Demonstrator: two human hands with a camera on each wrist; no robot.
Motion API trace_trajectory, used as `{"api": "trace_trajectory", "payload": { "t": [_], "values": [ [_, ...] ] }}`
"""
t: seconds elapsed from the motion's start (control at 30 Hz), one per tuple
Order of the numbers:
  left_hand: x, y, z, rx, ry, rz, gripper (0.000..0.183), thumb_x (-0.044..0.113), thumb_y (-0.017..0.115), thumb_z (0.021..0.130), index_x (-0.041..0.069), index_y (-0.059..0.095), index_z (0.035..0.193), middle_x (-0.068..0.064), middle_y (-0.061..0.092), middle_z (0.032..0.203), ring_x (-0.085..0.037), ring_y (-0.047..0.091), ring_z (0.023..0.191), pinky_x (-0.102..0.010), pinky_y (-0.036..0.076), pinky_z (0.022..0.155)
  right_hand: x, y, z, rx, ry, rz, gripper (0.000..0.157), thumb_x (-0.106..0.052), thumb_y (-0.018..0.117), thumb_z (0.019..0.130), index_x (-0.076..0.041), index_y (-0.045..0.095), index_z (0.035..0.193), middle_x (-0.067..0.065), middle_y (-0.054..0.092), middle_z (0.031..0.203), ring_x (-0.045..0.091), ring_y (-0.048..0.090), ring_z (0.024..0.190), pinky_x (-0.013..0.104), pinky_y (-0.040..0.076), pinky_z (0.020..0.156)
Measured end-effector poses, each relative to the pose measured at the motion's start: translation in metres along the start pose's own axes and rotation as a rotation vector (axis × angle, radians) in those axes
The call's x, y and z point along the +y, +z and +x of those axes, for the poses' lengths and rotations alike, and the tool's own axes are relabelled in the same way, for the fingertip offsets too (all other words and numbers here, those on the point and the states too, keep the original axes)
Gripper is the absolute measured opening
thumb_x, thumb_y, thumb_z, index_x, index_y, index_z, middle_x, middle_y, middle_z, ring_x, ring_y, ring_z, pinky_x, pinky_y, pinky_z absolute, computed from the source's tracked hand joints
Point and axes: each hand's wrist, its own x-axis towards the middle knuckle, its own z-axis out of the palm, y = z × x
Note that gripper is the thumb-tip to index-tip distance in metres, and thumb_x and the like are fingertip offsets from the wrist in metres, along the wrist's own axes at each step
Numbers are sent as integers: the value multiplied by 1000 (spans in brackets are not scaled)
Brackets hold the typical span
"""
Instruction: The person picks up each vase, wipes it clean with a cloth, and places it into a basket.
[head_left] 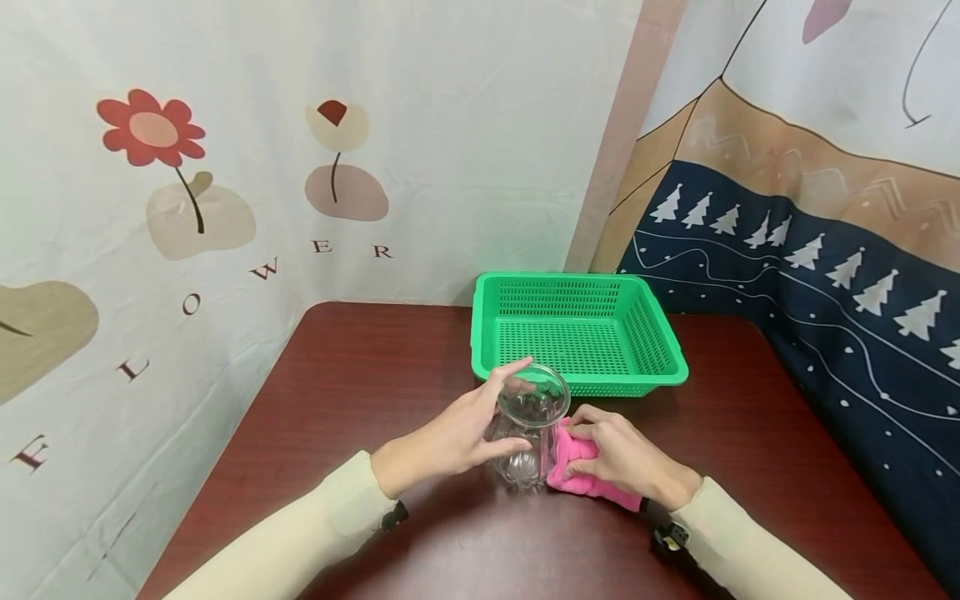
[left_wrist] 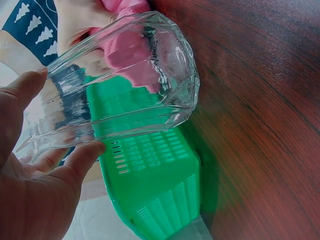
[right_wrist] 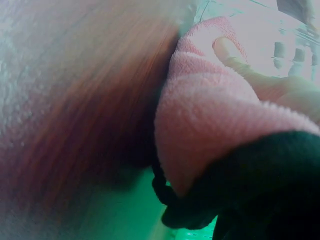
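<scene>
A clear glass vase with a flared round rim and faceted sides stands near the middle of the table. My left hand holds it from the left, thumb in front and fingers behind near the rim. On the vase's right side, my right hand grips a bunched pink cloth against the glass. Through the vase in the left wrist view, the pink cloth shows on its far side. The right wrist view has the fuzzy cloth close up, with my thumb pressing on it.
Behind the vase, a green perforated plastic basket sits at the back of the dark red wooden table. Printed curtains hang behind the table and along its right side.
</scene>
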Motion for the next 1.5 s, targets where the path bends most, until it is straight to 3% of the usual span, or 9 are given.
{"api": "trace_trajectory", "payload": {
  "t": [0.43, 0.67, 0.83, 1.03, 1.5],
  "values": [
    [1, 0, 1, -3, -2, -7, 111, 16, 94, 101, 10, 18, 181, -13, 71, 159, -35, 71, 148, -51, 59, 123, 0, -2, -3, 52, -10, 84, 27, -35, 104, 89, -20, 90, 107, -3, 79, 122, 11, 79, 110, 30, 70, 94],
    [0, 0, 1, -5, 2, -3, 110, 16, 94, 101, 7, 18, 181, -14, 71, 160, -35, 71, 147, -50, 61, 119, -4, -6, -2, 76, 18, 144, 36, -33, 104, 90, -16, 92, 119, -6, 77, 121, 7, 76, 105, 25, 68, 89],
    [0, 0, 2, -9, -2, -1, 111, 16, 94, 101, 6, 18, 181, -14, 70, 160, -35, 72, 147, -50, 61, 120, -6, -9, -3, 114, 30, 184, 35, -28, 105, 88, -18, 92, 119, -7, 76, 120, 5, 71, 102, 22, 66, 83],
    [0, -1, 2, -11, 1, -2, 111, 16, 94, 101, 3, 18, 180, -16, 70, 160, -37, 72, 147, -50, 61, 120, -8, -13, -2, 176, 13, 192, 40, -20, 107, 85, -11, 92, 122, -7, 76, 121, 6, 71, 101, 22, 65, 80],
    [2, 1, 1, -6, 7, 3, 113, 17, 93, 102, 9, 14, 182, -15, 70, 161, -31, 73, 144, -48, 63, 118, -10, -15, -1, 306, -35, 276, 42, -16, 107, 84, -13, 91, 122, -6, 78, 117, 7, 71, 100, 16, 62, 78]
  ]
}}
